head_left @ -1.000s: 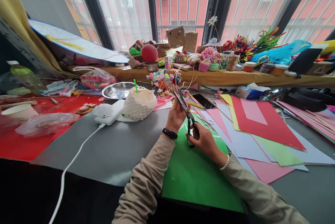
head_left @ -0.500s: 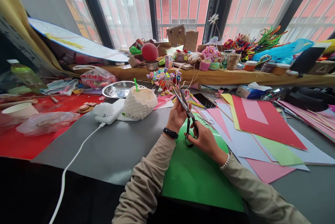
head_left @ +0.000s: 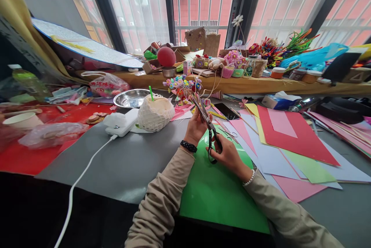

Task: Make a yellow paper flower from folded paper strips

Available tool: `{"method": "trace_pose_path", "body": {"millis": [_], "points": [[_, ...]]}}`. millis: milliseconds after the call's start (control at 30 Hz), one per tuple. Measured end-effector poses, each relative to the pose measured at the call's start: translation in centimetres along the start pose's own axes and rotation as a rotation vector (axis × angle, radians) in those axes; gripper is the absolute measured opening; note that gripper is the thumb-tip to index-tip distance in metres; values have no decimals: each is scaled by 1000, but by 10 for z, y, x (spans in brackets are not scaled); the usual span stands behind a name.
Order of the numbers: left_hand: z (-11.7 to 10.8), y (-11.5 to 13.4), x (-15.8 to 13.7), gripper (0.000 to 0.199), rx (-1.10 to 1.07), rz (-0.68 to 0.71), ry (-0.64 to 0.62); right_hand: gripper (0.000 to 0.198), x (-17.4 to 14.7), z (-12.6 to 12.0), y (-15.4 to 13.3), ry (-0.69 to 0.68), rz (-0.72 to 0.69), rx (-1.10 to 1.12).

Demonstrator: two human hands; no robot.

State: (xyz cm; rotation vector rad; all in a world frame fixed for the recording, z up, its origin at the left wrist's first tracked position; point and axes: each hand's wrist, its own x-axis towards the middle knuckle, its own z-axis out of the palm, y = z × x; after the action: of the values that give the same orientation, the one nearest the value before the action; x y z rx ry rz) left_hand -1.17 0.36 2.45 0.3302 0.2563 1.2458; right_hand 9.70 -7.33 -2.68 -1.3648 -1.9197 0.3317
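Note:
My right hand (head_left: 227, 153) grips the dark handles of a pair of scissors (head_left: 209, 125), their blades pointing away and up to the left. Thumb and fingers sit in the loops, which are close together. Behind the blades is my left hand (head_left: 195, 128), its fingers closed around something thin that the scissors mostly cover. Both hands are above the near-middle of a green sheet (head_left: 217, 190). A second, smaller pair of scissors (head_left: 232, 135) lies just past my right hand, by the sheet's far edge.
A netted coconut (head_left: 155, 113) with a green straw and a metal plate (head_left: 131, 98) stand left of my hands. Colourful crocheted flowers (head_left: 182, 85) are beyond them. Coloured paper (head_left: 295, 134) spreads to the right. A white cable (head_left: 87, 178) runs off the table's front edge.
The scissors' handles have come closer together and the blades have closed up. My right hand has shifted very slightly; my left hand stays nearly still.

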Motion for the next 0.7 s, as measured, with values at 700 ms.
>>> {"method": "trace_pose_path", "body": {"millis": [700], "points": [[5,-2,-5,27,87,21,42,17,0,2,2,27,4,-81]]}}
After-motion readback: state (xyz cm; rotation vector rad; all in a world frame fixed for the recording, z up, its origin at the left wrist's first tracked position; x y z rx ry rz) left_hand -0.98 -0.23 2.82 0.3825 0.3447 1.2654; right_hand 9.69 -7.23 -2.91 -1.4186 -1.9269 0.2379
